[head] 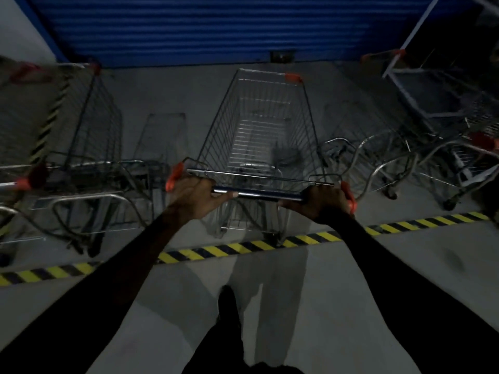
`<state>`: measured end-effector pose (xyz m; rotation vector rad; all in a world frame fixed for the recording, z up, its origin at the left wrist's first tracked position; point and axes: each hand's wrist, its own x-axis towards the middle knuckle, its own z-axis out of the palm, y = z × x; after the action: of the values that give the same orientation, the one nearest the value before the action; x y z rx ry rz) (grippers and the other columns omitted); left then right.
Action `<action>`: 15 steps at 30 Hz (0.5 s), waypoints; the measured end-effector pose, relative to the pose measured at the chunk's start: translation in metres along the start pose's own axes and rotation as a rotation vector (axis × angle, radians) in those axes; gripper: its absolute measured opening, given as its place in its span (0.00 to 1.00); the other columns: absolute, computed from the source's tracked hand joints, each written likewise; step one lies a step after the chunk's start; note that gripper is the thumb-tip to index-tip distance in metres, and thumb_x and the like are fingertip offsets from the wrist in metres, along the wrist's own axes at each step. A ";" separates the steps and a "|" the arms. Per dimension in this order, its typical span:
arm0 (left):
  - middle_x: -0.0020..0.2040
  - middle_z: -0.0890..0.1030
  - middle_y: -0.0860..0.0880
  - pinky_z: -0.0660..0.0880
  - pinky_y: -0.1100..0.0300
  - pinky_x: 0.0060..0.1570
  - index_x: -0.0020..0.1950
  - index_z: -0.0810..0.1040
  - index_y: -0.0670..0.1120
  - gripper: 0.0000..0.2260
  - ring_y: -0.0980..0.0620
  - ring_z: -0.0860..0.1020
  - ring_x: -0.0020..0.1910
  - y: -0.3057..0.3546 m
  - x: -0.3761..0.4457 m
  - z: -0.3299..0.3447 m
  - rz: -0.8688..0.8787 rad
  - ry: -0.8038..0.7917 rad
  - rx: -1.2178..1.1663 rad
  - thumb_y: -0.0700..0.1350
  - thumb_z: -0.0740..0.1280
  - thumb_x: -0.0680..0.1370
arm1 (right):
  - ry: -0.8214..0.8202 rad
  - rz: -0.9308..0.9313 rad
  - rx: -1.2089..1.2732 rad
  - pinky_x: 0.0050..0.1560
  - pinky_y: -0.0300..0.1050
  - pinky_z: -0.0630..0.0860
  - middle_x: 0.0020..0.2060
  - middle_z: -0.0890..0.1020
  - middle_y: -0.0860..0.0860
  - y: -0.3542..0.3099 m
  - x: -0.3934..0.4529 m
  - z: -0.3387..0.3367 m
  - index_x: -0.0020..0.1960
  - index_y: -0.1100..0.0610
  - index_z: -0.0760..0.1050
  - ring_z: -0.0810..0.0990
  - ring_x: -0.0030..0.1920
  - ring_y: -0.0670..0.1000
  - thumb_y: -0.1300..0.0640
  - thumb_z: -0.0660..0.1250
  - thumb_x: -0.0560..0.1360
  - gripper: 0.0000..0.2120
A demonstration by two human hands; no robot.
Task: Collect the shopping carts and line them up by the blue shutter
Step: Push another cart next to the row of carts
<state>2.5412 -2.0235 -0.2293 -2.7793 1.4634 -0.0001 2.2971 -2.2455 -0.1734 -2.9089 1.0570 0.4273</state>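
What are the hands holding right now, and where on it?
Both hands hold the middle shopping cart by its handle bar: left hand near the bar's left end, right hand near its right end.

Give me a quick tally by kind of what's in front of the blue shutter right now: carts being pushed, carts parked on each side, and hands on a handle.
Cart being pushed, centre: 1
Carts parked on the left: at least 1, blurred
Carts parked on the right: at least 2, tangled and dim
Hands on the handle: 2, left hand and right hand
Total: at least 4 carts, 2 hands
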 end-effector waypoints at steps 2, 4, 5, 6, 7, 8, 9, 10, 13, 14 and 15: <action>0.35 0.84 0.49 0.81 0.50 0.55 0.32 0.73 0.50 0.41 0.47 0.85 0.42 0.012 -0.048 -0.002 -0.031 -0.026 -0.041 0.86 0.46 0.73 | -0.008 -0.051 0.059 0.60 0.54 0.74 0.42 0.85 0.49 0.002 -0.028 0.012 0.43 0.50 0.84 0.84 0.50 0.52 0.14 0.54 0.71 0.41; 0.33 0.81 0.48 0.82 0.52 0.51 0.31 0.73 0.49 0.43 0.46 0.86 0.42 0.022 -0.097 -0.005 -0.077 -0.059 -0.082 0.87 0.46 0.72 | 0.018 -0.106 0.127 0.48 0.50 0.73 0.35 0.82 0.49 0.002 -0.052 0.037 0.37 0.52 0.81 0.84 0.45 0.53 0.12 0.53 0.68 0.44; 0.31 0.80 0.48 0.82 0.50 0.54 0.31 0.74 0.49 0.44 0.45 0.86 0.42 0.026 -0.123 -0.004 -0.106 -0.070 -0.089 0.88 0.45 0.70 | 0.019 -0.154 0.136 0.48 0.50 0.73 0.32 0.80 0.49 0.002 -0.067 0.048 0.33 0.52 0.79 0.84 0.43 0.54 0.10 0.52 0.66 0.44; 0.32 0.80 0.48 0.81 0.49 0.58 0.30 0.74 0.49 0.45 0.45 0.86 0.43 0.028 -0.145 -0.006 -0.138 -0.067 -0.068 0.89 0.44 0.69 | -0.009 -0.169 0.142 0.49 0.51 0.72 0.30 0.78 0.48 -0.002 -0.084 0.051 0.30 0.51 0.75 0.82 0.40 0.54 0.09 0.50 0.64 0.45; 0.33 0.81 0.48 0.79 0.48 0.61 0.30 0.75 0.48 0.46 0.45 0.86 0.45 0.032 -0.173 -0.008 -0.171 -0.073 -0.047 0.89 0.44 0.68 | -0.033 -0.194 0.157 0.50 0.52 0.71 0.27 0.74 0.47 -0.005 -0.102 0.059 0.28 0.51 0.71 0.79 0.36 0.53 0.08 0.48 0.62 0.45; 0.34 0.82 0.48 0.79 0.48 0.61 0.30 0.76 0.48 0.47 0.45 0.86 0.45 0.034 -0.199 -0.009 -0.201 -0.083 -0.049 0.90 0.44 0.68 | -0.047 -0.210 0.159 0.50 0.55 0.70 0.26 0.72 0.46 -0.008 -0.123 0.064 0.27 0.51 0.69 0.77 0.34 0.52 0.07 0.47 0.61 0.46; 0.35 0.84 0.49 0.80 0.49 0.60 0.32 0.78 0.48 0.47 0.45 0.86 0.46 0.038 -0.225 -0.012 -0.226 -0.094 -0.072 0.90 0.44 0.67 | -0.049 -0.229 0.158 0.53 0.59 0.72 0.25 0.70 0.45 -0.010 -0.142 0.072 0.28 0.50 0.69 0.75 0.33 0.51 0.07 0.46 0.60 0.46; 0.37 0.85 0.49 0.80 0.50 0.59 0.35 0.82 0.50 0.48 0.45 0.86 0.48 0.041 -0.249 -0.014 -0.243 -0.114 -0.093 0.91 0.44 0.66 | -0.079 -0.218 0.149 0.58 0.63 0.75 0.26 0.71 0.45 -0.015 -0.163 0.073 0.29 0.49 0.71 0.76 0.34 0.51 0.06 0.46 0.59 0.46; 0.53 0.89 0.50 0.70 0.46 0.74 0.54 0.88 0.61 0.50 0.47 0.85 0.60 0.048 -0.312 -0.026 -0.241 -0.275 -0.078 0.91 0.41 0.65 | -0.209 -0.265 0.202 0.62 0.57 0.79 0.36 0.82 0.44 -0.027 -0.216 0.082 0.43 0.48 0.82 0.81 0.40 0.48 0.06 0.49 0.59 0.49; 0.58 0.88 0.51 0.63 0.44 0.79 0.60 0.86 0.65 0.49 0.48 0.83 0.64 0.049 -0.331 -0.029 -0.227 -0.328 -0.058 0.91 0.40 0.65 | -0.274 -0.291 0.231 0.59 0.52 0.78 0.44 0.84 0.41 -0.034 -0.238 0.078 0.50 0.45 0.84 0.82 0.45 0.47 0.07 0.52 0.61 0.48; 0.62 0.87 0.51 0.57 0.42 0.81 0.63 0.84 0.68 0.47 0.48 0.82 0.67 0.051 -0.352 -0.034 -0.227 -0.379 -0.050 0.91 0.41 0.65 | -0.338 -0.338 0.252 0.60 0.48 0.76 0.52 0.83 0.39 -0.039 -0.255 0.082 0.59 0.42 0.83 0.81 0.50 0.46 0.09 0.54 0.64 0.45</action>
<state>2.3002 -1.7623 -0.1954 -2.7617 1.0702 0.5366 2.1145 -2.0470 -0.1885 -2.5947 0.5202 0.6798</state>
